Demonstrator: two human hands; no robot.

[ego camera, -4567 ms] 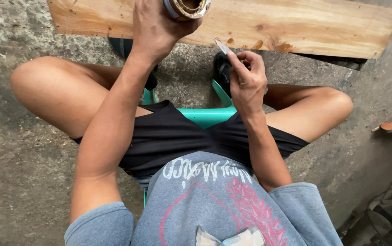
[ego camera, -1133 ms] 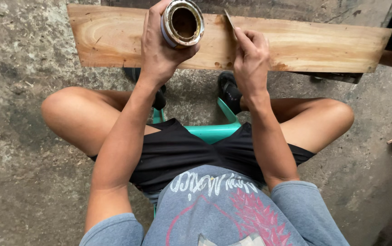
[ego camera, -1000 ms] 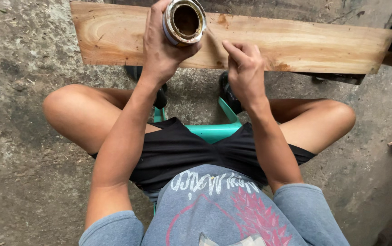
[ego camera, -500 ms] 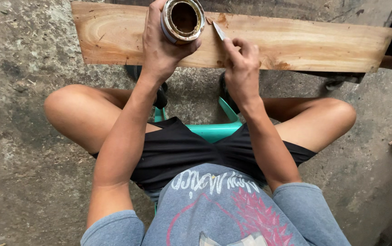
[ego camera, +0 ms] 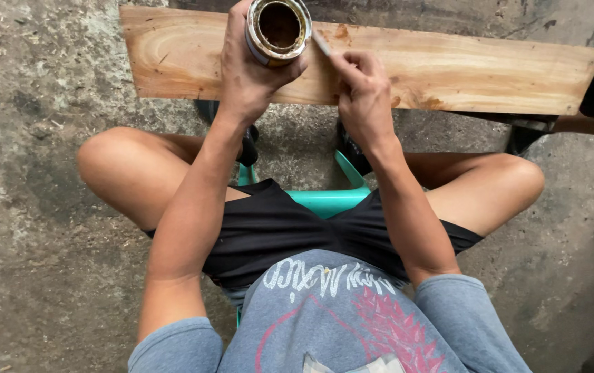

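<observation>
Seated low on a green stool [ego camera: 324,200], looking down past the knees.

Left hand [ego camera: 248,76] — closed round the side of a small metal tin [ego camera: 278,29], fingers wrapped behind it, thumb across the near wall just under the rim. The tin is held up with its open mouth tipped toward the camera; the inside looks dark and brownish, and the level of the contents cannot be told.

Right hand [ego camera: 364,97] — pinched shut on a thin pale stick or blade [ego camera: 322,43]; which it is cannot be told. The tip points up and left, touching or just short of the tin's rim on the side nearest this hand.

Wooden plank [ego camera: 449,69] lies flat on the concrete floor [ego camera: 27,207] beyond both hands, running left to right, with the tin above its upper edge.

Handling, as judged: the tin is rigid and likely light, its wall smooth and perhaps slick with residue — a wrap round the body below the rim seems the secure hold, and tilting further could spill. The stick is thin and light, so a pinch near the back end gives reach. The plank looks stiff and fairly heavy; best taken by its long edges.
</observation>
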